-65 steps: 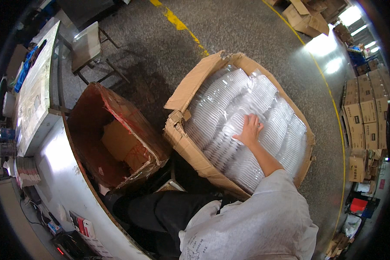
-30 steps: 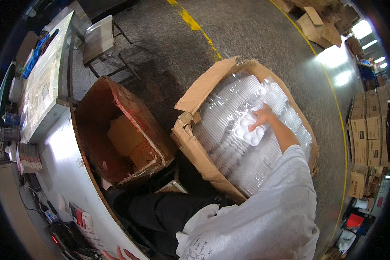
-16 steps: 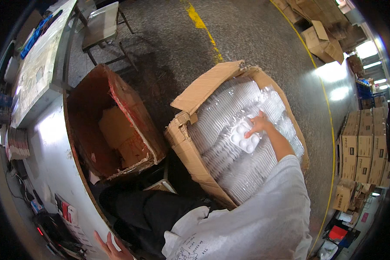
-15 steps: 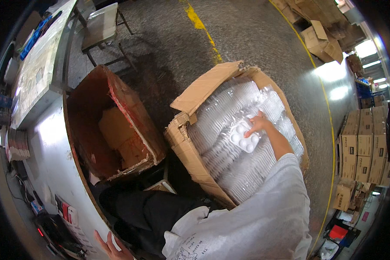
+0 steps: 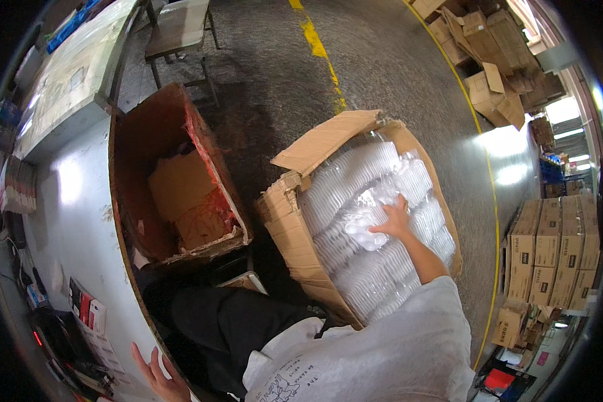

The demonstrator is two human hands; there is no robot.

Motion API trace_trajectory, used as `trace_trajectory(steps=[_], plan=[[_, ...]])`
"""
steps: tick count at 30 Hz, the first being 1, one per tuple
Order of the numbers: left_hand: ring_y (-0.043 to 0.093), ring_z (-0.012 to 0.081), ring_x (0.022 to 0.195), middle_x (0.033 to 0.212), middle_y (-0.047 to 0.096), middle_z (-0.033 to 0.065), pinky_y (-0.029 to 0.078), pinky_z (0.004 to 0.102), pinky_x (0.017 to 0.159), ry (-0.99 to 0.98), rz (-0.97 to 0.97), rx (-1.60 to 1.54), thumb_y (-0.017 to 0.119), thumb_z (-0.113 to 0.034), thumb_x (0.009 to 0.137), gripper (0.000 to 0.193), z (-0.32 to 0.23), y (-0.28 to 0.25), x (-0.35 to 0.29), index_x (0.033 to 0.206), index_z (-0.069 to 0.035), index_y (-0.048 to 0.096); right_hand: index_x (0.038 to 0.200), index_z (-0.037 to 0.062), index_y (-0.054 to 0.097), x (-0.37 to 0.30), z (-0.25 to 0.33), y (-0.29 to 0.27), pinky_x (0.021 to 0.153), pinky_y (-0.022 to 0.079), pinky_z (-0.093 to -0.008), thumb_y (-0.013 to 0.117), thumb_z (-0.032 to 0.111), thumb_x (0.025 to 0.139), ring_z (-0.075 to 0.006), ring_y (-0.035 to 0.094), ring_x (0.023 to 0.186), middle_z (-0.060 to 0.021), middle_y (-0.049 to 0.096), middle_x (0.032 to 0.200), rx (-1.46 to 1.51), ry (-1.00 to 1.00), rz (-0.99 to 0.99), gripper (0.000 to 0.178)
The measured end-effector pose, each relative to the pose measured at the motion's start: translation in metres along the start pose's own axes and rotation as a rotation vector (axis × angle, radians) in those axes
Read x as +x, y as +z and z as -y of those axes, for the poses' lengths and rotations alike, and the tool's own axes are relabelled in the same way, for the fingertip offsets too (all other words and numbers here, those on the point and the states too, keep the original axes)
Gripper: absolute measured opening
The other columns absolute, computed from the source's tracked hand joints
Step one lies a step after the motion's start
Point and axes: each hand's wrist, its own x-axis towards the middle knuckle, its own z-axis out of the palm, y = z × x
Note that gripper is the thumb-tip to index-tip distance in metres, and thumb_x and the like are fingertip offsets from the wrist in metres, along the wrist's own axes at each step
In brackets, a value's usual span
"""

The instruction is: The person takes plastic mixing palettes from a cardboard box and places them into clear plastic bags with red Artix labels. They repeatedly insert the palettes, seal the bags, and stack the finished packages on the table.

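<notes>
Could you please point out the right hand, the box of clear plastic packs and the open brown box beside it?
right hand (image 5: 394, 220), head view, back of the hand.
box of clear plastic packs (image 5: 289, 231), head view, left cardboard wall.
open brown box (image 5: 144, 144), head view, inner wall.

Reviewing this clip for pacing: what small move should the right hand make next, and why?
Probably close the fingers and lift. The right hand already rests on a stack of clear plastic trays raised above the rows packed in the open cardboard box, while the left hand rests on the table edge.
</notes>
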Motion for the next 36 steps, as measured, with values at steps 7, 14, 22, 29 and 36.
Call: trace_trajectory(steps=[7,14,22,29,36], plan=[[0.052,0.0408,0.112,0.132,0.047,0.0193,0.048,0.0431,0.088,0.023,0.022,0.013,0.06,-0.022,0.088,0.028,0.02,0.016,-0.003,0.115,-0.013,0.06,0.107,-0.0028,0.062,-0.025,-0.008,-0.044,0.103,0.032,-0.0441,0.085,0.051,0.04,-0.0437,0.028,0.127,-0.0274,0.023,0.138,0.117,-0.201,-0.223,0.089],[0.021,0.0368,0.136,0.15,0.01,0.022,0.029,0.0475,0.104,-0.154,0.233,-0.896,0.084,-0.049,0.052,0.116,-0.06,0.01,0.023,0.141,-0.003,0.026,0.116,-0.0071,0.054,-0.082,0.077,-0.102,0.105,0.029,-0.0386,0.09,0.043,0.041,-0.0356,0.032,0.127,-0.0218,0.026,0.137,0.898,-0.594,-0.005,0.097],[0.009,0.0417,0.137,0.147,-0.001,0.0299,0.015,0.0458,0.109,-0.086,-0.106,-1.093,0.086,-0.047,0.051,0.142,-0.077,-0.015,-0.014,0.141,0.005,-0.011,0.118,0.0005,0.056,-0.179,0.361,-0.124,0.106,0.023,-0.0436,0.087,0.046,0.041,-0.0374,0.026,0.129,-0.0242,0.021,0.138,0.7,-1.775,0.438,0.094],[0.04,0.0285,0.124,0.139,0.034,0.0156,0.032,0.0384,0.104,-0.519,-0.572,-1.439,0.081,-0.023,0.058,0.115,0.035,0.011,-0.128,0.143,0.001,0.006,0.113,0.0032,0.059,-0.343,0.504,-0.09,0.096,0.038,-0.0405,0.081,0.047,0.058,-0.0451,0.042,0.115,-0.029,0.032,0.127,0.033,-2.004,0.621,0.075],[0.048,0.0249,0.118,0.128,0.049,0.0128,0.037,0.0399,0.1,-0.587,-1.028,-2.558,0.076,-0.015,0.058,0.086,0.09,0.08,-0.186,0.133,0.001,0.038,0.144,0.01,0.019,-0.41,0.569,-0.063,0.094,0.038,-0.0418,0.053,0.043,0.089,-0.0497,0.043,0.111,-0.0355,0.034,0.127,-0.757,-1.854,0.612,0.073]])
